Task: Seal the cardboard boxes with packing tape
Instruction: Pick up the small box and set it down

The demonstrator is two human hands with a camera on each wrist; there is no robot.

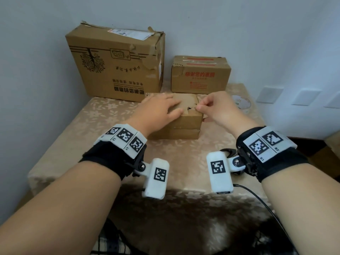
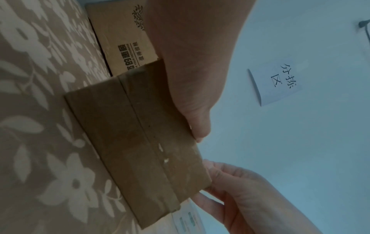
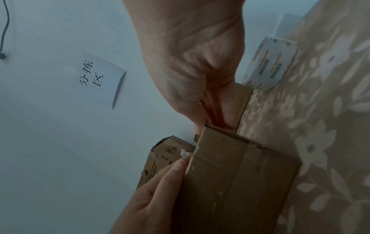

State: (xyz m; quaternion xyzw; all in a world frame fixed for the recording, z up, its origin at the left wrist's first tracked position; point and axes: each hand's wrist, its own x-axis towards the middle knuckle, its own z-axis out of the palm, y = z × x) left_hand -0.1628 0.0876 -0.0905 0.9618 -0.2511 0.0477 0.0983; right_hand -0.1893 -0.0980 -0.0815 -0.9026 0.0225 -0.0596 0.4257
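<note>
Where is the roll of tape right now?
In the head view the tape roll lies on the table at the far right, just beyond the right hand and right of the small box.

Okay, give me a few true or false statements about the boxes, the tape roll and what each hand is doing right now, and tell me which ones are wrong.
1. The left hand lies flat on top of the small box. True.
2. The right hand holds the tape roll. False: the roll lies on the table, to the right of that hand, which pinches the small box's right edge.
3. Three cardboard boxes are on the table. True.
4. The large box stands right of the medium box. False: it stands on the left.
</note>
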